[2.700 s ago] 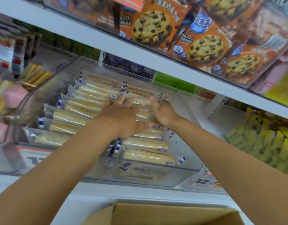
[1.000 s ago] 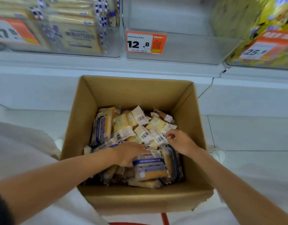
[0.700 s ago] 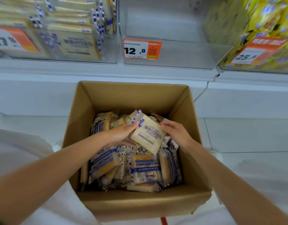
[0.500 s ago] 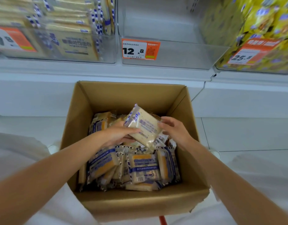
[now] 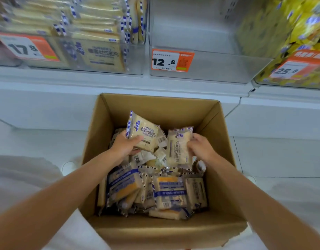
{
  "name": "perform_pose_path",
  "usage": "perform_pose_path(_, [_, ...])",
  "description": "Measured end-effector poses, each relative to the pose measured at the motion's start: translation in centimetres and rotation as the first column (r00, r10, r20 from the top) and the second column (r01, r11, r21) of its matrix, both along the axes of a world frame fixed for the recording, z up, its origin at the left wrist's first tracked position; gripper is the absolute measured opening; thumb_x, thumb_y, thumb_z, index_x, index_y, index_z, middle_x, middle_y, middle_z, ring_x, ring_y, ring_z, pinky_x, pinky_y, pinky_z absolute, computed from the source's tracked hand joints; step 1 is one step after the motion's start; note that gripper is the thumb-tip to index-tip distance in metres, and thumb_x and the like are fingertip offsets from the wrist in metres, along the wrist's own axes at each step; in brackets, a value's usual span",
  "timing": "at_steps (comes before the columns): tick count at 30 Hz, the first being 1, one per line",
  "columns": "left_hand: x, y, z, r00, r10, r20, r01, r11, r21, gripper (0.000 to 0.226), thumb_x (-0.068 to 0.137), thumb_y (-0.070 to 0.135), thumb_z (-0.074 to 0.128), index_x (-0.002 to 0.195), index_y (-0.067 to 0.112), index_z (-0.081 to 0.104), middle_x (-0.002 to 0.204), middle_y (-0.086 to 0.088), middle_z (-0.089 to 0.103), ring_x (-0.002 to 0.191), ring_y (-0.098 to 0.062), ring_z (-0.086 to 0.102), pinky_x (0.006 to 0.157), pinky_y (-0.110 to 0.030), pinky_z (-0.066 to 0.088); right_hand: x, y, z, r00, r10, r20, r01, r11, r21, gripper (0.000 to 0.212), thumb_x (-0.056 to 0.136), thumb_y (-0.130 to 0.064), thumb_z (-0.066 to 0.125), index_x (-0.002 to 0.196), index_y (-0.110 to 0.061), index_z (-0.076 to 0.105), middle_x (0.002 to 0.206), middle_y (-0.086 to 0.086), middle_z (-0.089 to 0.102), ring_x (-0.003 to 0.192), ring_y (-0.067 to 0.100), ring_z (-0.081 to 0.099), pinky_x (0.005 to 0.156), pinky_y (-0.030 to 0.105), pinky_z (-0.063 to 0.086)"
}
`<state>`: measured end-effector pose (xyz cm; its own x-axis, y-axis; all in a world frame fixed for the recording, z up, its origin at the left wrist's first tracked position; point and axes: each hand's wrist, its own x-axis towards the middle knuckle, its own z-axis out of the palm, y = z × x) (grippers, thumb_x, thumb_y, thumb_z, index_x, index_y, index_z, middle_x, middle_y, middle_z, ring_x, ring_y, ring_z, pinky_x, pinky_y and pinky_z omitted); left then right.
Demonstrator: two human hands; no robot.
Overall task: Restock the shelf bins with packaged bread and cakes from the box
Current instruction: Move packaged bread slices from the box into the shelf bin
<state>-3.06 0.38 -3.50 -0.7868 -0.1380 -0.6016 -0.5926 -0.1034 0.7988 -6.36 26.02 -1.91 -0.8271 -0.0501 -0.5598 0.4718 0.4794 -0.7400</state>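
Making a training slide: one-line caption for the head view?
Left hand grips one bread packet, right hand a second packet, over the cardboard box beneath shelf bins.

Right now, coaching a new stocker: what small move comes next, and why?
Probably raise both hands toward the left bin: the left hand grips the left pack, the right hand the right pack, and their print looks like that bin's.

A white shelf [image 5: 101,82] carries three clear bins side by side at its front edge: left bin [image 5: 79,67] holding bread packs [image 5: 94,24], middle bin [image 5: 218,69] with an orange price tag [image 5: 172,60], right bin [image 5: 263,83] holding yellow packets [image 5: 290,20]. Below, a cardboard box [image 5: 164,231] stands over floor tiles [image 5: 272,156].
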Motion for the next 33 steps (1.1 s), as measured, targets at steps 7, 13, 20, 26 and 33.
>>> perform_pose_path(7, [-1.7,-0.5,4.0,0.969,-0.237,-0.067,0.246,0.948,0.201,0.054,0.086,0.061,0.053,0.128,0.028,0.057,0.116,-0.008,0.072,0.107,-0.025,0.069,0.094,-0.041,0.056,-3.9,-4.4,8.3,0.94,0.279,-0.198,-0.306,0.944,-0.121,0.042,0.09,0.007,0.044,0.118,-0.015,0.067,0.112,0.01,0.072,0.099,0.024,0.068,0.091,0.039,0.052])
perform_pose_path(13, [-2.3,-1.4,7.7,0.955,-0.269,-0.122,0.294,0.902,0.316,0.053,0.088,0.048,0.058,0.13,0.015,0.058,0.118,-0.011,0.071,0.108,-0.027,0.069,0.088,-0.036,0.058,-5.0,-8.6,11.7,0.871,0.42,-0.254,-0.425,0.905,0.038,0.04,0.092,-0.044,0.06,0.128,-0.028,0.06,0.131,-0.012,0.056,0.117,0.006,0.056,0.105,0.03,0.041])
perform_pose_path(20, [-5.2,-6.5,16.1,0.852,-0.412,-0.322,0.435,0.901,-0.002,0.068,0.079,0.058,0.06,0.131,0.014,0.058,0.118,-0.013,0.071,0.108,-0.027,0.068,0.1,-0.045,0.052,-5.5,-13.2,19.1,0.643,0.585,-0.495,-0.446,0.811,0.378,0.046,0.083,-0.044,0.073,0.116,-0.027,0.045,0.117,-0.009,0.056,0.104,0.009,0.054,0.079,0.014,0.041])
perform_pose_path(26, [-10.7,-13.6,22.5,0.673,-0.204,-0.711,-0.122,0.917,-0.379,0.056,0.073,0.071,0.053,0.111,0.031,0.065,0.109,0.004,0.067,0.099,-0.016,0.063,0.085,-0.034,0.051,-6.1,-18.1,26.2,0.488,0.309,-0.817,-0.022,0.939,0.343,0.046,0.084,-0.047,0.071,0.101,-0.02,0.038,0.081,-0.003,0.06,0.073,0.019,0.06,0.063,0.037,0.047])
perform_pose_path(33, [-18.6,-16.1,21.8,0.648,-0.76,-0.059,0.07,0.137,-0.988,0.055,0.096,0.057,0.04,0.146,0.034,0.042,0.154,0.001,0.039,0.141,-0.023,0.036,0.114,-0.048,0.03,-11.0,-22.5,25.9,0.426,0.336,-0.84,0.162,0.885,0.436,0.044,0.089,-0.047,0.064,0.101,-0.018,0.033,0.079,-0.002,0.055,0.072,0.024,0.058,0.057,0.038,0.043])
